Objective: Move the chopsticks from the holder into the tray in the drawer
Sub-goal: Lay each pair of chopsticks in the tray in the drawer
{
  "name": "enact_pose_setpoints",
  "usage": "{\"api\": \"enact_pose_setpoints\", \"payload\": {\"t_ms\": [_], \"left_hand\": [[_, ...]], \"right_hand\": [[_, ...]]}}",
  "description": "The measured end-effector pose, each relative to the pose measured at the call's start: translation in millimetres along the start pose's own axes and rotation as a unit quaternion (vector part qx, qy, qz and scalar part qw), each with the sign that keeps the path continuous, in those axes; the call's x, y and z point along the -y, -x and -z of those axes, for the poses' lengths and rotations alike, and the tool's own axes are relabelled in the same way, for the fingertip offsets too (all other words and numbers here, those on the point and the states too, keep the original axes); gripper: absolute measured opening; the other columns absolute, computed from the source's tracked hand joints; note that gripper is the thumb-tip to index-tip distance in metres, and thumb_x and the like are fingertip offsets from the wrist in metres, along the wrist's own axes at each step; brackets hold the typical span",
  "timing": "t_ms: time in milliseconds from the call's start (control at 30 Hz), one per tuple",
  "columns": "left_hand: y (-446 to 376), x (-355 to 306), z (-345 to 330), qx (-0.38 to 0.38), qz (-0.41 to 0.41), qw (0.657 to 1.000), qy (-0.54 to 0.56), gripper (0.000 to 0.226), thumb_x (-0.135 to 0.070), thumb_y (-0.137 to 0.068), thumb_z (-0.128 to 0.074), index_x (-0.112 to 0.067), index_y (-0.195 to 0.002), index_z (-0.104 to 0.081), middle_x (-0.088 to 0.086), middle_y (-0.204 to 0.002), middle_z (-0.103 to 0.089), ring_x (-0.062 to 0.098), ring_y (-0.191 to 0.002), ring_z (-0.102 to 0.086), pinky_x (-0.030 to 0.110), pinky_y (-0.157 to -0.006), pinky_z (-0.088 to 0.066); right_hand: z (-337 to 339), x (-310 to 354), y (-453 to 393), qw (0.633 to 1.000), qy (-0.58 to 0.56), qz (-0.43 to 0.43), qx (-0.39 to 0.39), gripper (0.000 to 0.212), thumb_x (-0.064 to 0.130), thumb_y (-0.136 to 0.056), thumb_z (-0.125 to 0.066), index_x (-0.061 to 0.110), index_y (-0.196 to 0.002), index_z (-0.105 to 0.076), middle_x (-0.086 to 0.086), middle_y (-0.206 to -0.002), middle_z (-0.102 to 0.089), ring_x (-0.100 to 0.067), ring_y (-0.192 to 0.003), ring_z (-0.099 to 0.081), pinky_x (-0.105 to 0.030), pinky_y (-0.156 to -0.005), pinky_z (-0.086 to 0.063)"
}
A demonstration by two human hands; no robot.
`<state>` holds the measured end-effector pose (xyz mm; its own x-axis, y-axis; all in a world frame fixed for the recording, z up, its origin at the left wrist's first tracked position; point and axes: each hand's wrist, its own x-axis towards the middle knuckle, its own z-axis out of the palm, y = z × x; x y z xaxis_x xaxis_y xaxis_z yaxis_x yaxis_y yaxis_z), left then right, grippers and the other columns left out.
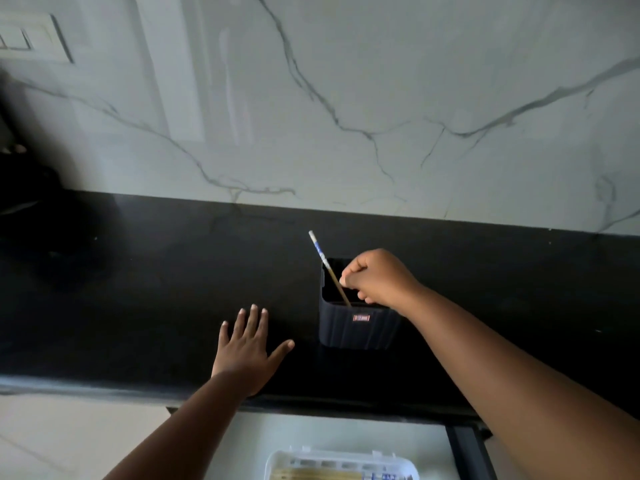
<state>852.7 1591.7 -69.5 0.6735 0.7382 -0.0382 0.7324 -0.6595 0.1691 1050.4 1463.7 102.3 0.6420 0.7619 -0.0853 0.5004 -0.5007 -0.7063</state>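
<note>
A dark ribbed holder (356, 329) with a small red label stands on the black countertop. One chopstick (327, 266), wooden with a blue-and-white top, leans left out of it. My right hand (377, 277) hovers over the holder's mouth, fingers curled and pinched just right of the chopstick; whether it touches the stick I cannot tell. My left hand (247, 344) lies flat on the counter left of the holder, fingers spread. At the bottom edge, a white tray (277, 462) in the open drawer holds several chopsticks (311, 475).
The black countertop (138, 289) runs the full width under a white marble wall (346, 98). A light switch plate (31, 38) sits on the wall at the top left. The drawer's dark side rail (465, 452) lies right of the tray.
</note>
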Motion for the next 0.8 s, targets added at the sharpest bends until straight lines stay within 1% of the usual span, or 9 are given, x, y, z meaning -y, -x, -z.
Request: {"api": "enact_pose_setpoints", "payload": {"t_ms": [67,167,233,367,433,500,600,700,800], "left_hand": [[0,0,0,-0.001,0.001,1.000,0.003,0.094,-0.079,-0.085,-0.012,-0.018,-0.155,0.002,0.001,-0.164,0.010,0.020,-0.150,0.014,0.046,-0.120,0.008],[1,-1,0,0.003,0.005,1.000,0.007,0.094,-0.079,-0.085,-0.011,-0.018,-0.155,0.004,0.000,-0.164,0.012,0.019,-0.149,0.017,0.045,-0.119,0.010],[1,-1,0,0.006,0.009,1.000,0.007,0.094,-0.079,-0.085,-0.011,-0.019,-0.155,0.005,-0.001,-0.163,0.013,0.018,-0.148,0.018,0.045,-0.119,0.011],[2,-2,1,0.010,0.011,1.000,0.009,0.094,-0.080,-0.085,-0.011,-0.020,-0.155,0.005,-0.002,-0.163,0.015,0.017,-0.147,0.020,0.044,-0.119,0.011],[3,-2,3,0.008,0.013,1.000,0.017,0.093,-0.080,-0.085,-0.012,-0.020,-0.155,0.006,-0.003,-0.162,0.015,0.016,-0.147,0.021,0.043,-0.119,0.011],[4,-3,5,0.012,0.016,1.000,0.023,0.093,-0.079,-0.085,-0.014,-0.020,-0.154,0.007,-0.004,-0.162,0.016,0.015,-0.147,0.021,0.043,-0.119,0.011],[4,-5,10,0.030,0.017,0.999,0.028,0.092,-0.078,-0.087,-0.015,-0.020,-0.154,0.008,-0.004,-0.160,0.019,0.016,-0.147,0.021,0.043,-0.118,0.012],[4,-5,10,0.037,0.013,0.999,0.030,0.093,-0.079,-0.086,-0.015,-0.020,-0.154,0.009,-0.002,-0.161,0.019,0.017,-0.147,0.021,0.043,-0.119,0.011],[0,-6,15,0.073,0.029,0.996,0.038,0.096,-0.079,-0.086,-0.022,-0.020,-0.155,0.005,0.001,-0.164,0.015,0.020,-0.148,0.019,0.047,-0.119,0.009]], "right_hand": [[-6,-1,-11,0.997,0.070,-0.019,0.030,0.016,0.024,-0.076,-0.077,0.010,-0.083,-0.073,-0.003,-0.065,-0.066,-0.021,-0.063,-0.064,-0.034,-0.068,-0.055],[-15,-1,-24,0.983,0.152,-0.068,0.076,0.025,0.029,-0.079,-0.074,0.009,-0.094,-0.074,-0.008,-0.073,-0.071,-0.024,-0.068,-0.069,-0.032,-0.065,-0.056],[-19,-3,-31,0.978,0.167,-0.090,0.088,0.024,0.026,-0.081,-0.069,0.008,-0.096,-0.073,-0.009,-0.078,-0.073,-0.026,-0.071,-0.070,-0.031,-0.063,-0.056],[-25,-10,-38,0.977,0.174,-0.090,0.089,0.022,0.022,-0.085,-0.065,0.005,-0.096,-0.073,-0.009,-0.077,-0.066,-0.024,-0.068,-0.063,-0.027,-0.062,-0.048],[-26,-14,-38,0.981,0.156,-0.085,0.084,0.023,0.025,-0.084,-0.067,0.005,-0.094,-0.073,-0.009,-0.077,-0.067,-0.023,-0.069,-0.062,-0.025,-0.062,-0.046],[-23,-14,-35,0.984,0.126,-0.087,0.085,0.021,0.026,-0.084,-0.070,0.006,-0.088,-0.073,-0.011,-0.076,-0.070,-0.024,-0.066,-0.062,-0.027,-0.061,-0.049],[-7,-7,-29,0.992,0.006,-0.096,0.076,0.011,0.022,-0.083,-0.072,0.012,-0.080,-0.069,-0.004,-0.067,-0.067,-0.017,-0.054,-0.061,-0.026,-0.053,-0.052],[22,10,-18,0.992,-0.100,-0.058,0.055,0.009,0.020,-0.086,-0.070,0.011,-0.086,-0.069,-0.003,-0.065,-0.066,-0.014,-0.048,-0.059,-0.026,-0.051,-0.054],[56,34,-2,0.980,-0.193,-0.016,0.055,0.013,0.020,-0.088,-0.071,0.009,-0.094,-0.069,-0.007,-0.068,-0.072,-0.016,-0.051,-0.066,-0.026,-0.049,-0.054]]}}
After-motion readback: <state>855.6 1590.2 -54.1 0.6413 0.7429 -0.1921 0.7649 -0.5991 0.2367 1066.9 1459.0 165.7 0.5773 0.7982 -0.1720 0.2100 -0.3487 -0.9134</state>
